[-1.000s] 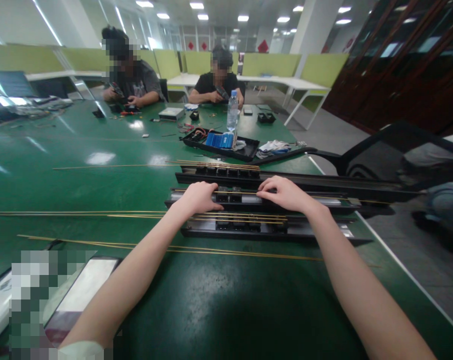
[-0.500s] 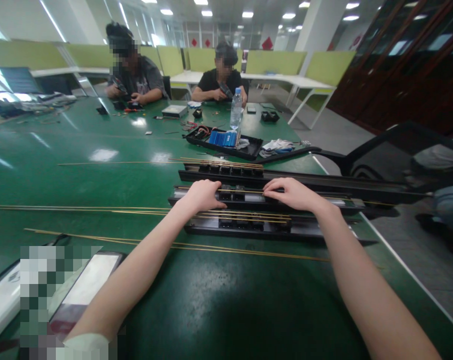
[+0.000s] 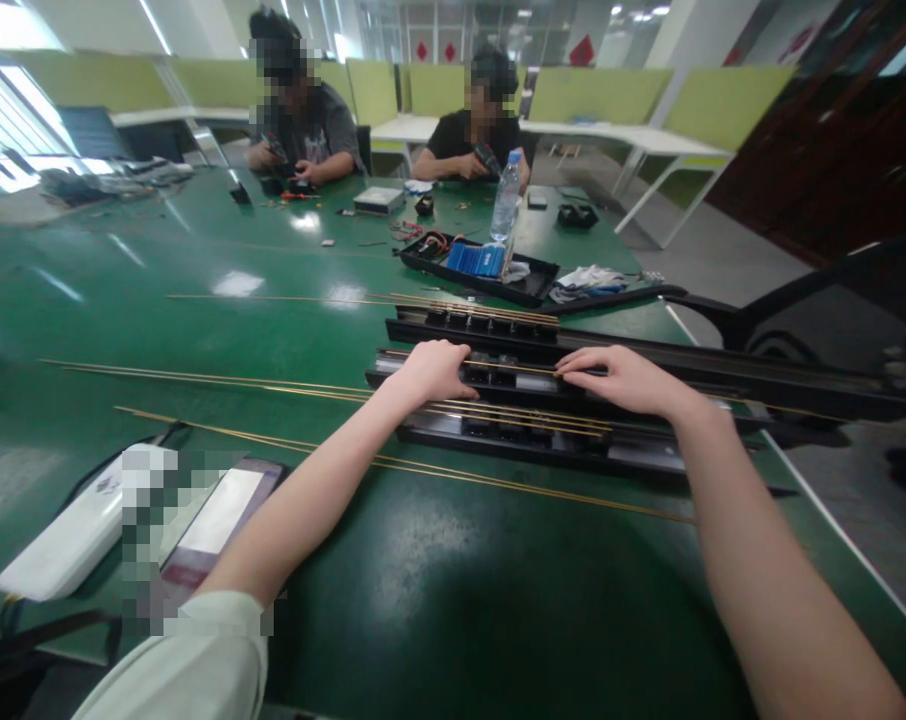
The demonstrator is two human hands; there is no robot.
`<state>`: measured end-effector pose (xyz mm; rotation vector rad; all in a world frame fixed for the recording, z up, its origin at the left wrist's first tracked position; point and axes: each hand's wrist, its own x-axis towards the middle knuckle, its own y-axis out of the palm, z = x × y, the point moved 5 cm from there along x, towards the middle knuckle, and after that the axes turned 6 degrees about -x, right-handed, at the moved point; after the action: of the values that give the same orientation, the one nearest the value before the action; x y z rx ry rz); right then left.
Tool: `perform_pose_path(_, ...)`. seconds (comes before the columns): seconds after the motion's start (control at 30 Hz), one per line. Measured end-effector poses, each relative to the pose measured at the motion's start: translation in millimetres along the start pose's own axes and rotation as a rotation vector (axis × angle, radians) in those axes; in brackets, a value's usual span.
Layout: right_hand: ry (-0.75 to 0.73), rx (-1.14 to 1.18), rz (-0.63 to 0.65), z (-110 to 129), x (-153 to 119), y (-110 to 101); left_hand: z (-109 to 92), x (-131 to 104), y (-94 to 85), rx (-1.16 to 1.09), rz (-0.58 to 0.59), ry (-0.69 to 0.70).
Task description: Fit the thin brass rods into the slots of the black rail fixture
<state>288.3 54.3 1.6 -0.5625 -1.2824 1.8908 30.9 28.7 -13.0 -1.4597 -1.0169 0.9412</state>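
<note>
The step in hand looks like setting or aligning a long, thin, gold-coloured rod [image 3: 526,370] along the middle black channel with a pale inner floor [image 3: 565,402]. The rod lies lengthwise over this channel, passing above a pair of small black blocks [image 3: 492,368] between the two hands.

The right hand [image 3: 622,380] has thumb and fingertips brought together on the rod, just right of the blocks, in what looks like a light pinch. The left hand [image 3: 432,370] is over the channel's left part, thumb and forefinger parted beside the blocks; its other fingers are hidden, so I cannot tell whether it grips the rod, the channel or neither.

On the near side, a second black channel [image 3: 528,458] carries several gold-coloured rods [image 3: 532,418] above its own blocks; on the far side, a third black channel [image 3: 460,332] carries a similar bundle [image 3: 490,313]. Loose gold-coloured rods [image 3: 490,482] lie on the green worktop [image 3: 453,610], nearest the person.

The next move, I judge, calls for a gentle fingertip hold that keeps the rod straight over the blocks, with the left side steadied, since so slender a piece probably bends or rolls easily.
</note>
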Motion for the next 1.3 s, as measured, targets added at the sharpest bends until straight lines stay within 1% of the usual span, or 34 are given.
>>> perform_pose_path(0.13,0.006,-0.006,-0.006,-0.2,1.4,2.3,0.3,0.0,0.0,-0.005,-0.007,0.014)
perform_pose_path(0.33,0.012,-0.068,-0.153,13.4,6.4,6.4,0.1,0.1,1.0,0.004,-0.022,0.03)
perform_pose_path(0.6,-0.004,-0.117,-0.236,26.2,10.9,6.8,0.0,1.9,1.3,0.011,-0.018,0.028)
perform_pose_path(0.7,-0.023,-0.141,-0.24,31.6,13.2,7.9,-1.2,2.6,-0.7,0.018,-0.022,0.027)
perform_pose_path(0.83,-0.06,-0.178,-0.199,43.8,19.1,16.0,-2.6,3.2,-1.8,0.026,-0.007,0.011)
perform_pose_path(1.0,-0.031,-0.264,-0.197,55.0,24.9,23.3,-5.0,3.9,-2.6,0.045,-0.039,0.042)
perform_pose_path(1.3,0.006,-0.286,-0.213,54.0,27.0,25.1,-3.0,7.0,-0.1,0.042,-0.036,0.038)
